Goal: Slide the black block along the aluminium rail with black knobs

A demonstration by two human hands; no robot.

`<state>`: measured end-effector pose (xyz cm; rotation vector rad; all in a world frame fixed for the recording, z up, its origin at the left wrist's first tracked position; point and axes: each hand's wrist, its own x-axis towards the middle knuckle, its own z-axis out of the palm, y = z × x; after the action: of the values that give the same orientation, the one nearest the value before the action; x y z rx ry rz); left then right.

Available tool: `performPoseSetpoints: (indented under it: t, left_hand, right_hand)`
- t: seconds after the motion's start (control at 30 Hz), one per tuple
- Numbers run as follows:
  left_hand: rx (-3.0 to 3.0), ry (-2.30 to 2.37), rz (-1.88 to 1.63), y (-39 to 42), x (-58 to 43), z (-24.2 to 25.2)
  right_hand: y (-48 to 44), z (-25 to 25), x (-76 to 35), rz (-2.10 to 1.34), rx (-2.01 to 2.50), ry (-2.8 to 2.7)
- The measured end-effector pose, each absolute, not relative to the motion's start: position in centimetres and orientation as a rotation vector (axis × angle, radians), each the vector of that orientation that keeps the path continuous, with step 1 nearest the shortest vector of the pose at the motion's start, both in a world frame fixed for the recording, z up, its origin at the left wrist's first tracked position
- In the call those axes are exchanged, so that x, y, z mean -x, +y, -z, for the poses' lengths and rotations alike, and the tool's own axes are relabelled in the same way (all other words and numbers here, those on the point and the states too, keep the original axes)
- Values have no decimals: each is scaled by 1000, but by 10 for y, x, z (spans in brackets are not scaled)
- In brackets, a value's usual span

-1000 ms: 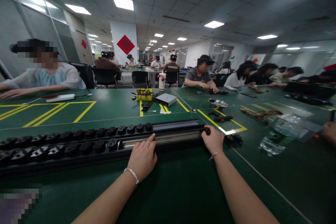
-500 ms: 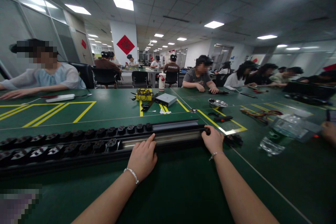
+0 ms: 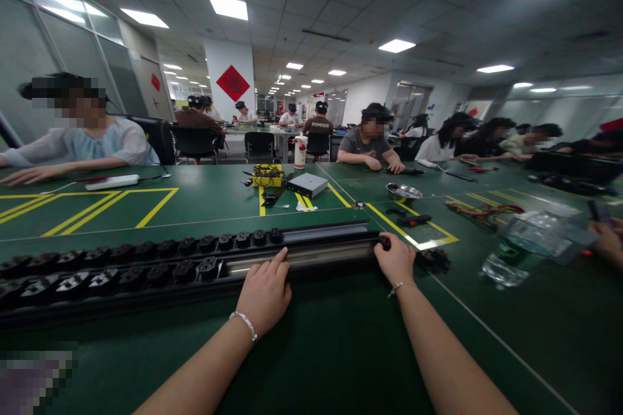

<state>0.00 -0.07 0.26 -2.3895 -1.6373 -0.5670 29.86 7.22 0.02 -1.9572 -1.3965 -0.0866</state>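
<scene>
Two long black rails lie side by side across the table. The near rail [image 3: 335, 255] carries a row of round black socket-like modules [image 3: 170, 272] on its left part, and its right part is a bare metallic channel. My left hand [image 3: 265, 288] rests on the near edge of this rail, fingers stretched out and the index finger lying over the channel. At the rail's right end, my right hand [image 3: 396, 259] has its thumb and fingers closed around a small round black piece [image 3: 385, 243], mostly covered by the fingers. The far rail [image 3: 326, 233] holds similar modules.
Beyond the rails are a yellow box with black cables [image 3: 267, 175], a grey box [image 3: 307, 185] and a metal bowl [image 3: 403, 192]. Coloured wires [image 3: 481, 211] and a clear water bottle [image 3: 511, 253] lie on the right. A co-worker's hand [image 3: 608, 233] is at the right edge.
Both my hands and the rails stay where they were. At the right edge, the co-worker's hand and the dark object in it have shifted slightly to the left.
</scene>
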Motion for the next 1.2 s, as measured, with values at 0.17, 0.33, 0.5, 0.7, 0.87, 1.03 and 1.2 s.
performPoseSetpoints:
  t: [0.17,0.33,0.5,0.7,0.87,1.03,1.2]
  left_hand:
    - [2385,-1647,564,-1,0,-2]
    - [2386,-1644,561,0,0,-1]
    - [2388,-1642,566,0,1,-2]
    - [2406,-1656,570,-1,1,-3]
    - [2401,-1656,553,-2,1,-4]
    - [2393,-1653,538,-1,0,-3]
    - [2396,-1651,555,-1,0,-3]
  right_hand:
    - [71,-2,-299,65,1973,-1392]
    - [71,-4,-300,37,1976,-1408]
    - [72,-3,-300,32,1984,-1405]
    - [72,-2,-302,48,1969,-1402]
    - [73,-2,-301,64,1956,-1386]
    - [73,-1,-301,95,1954,-1374]
    - [73,0,-302,107,1951,-1391]
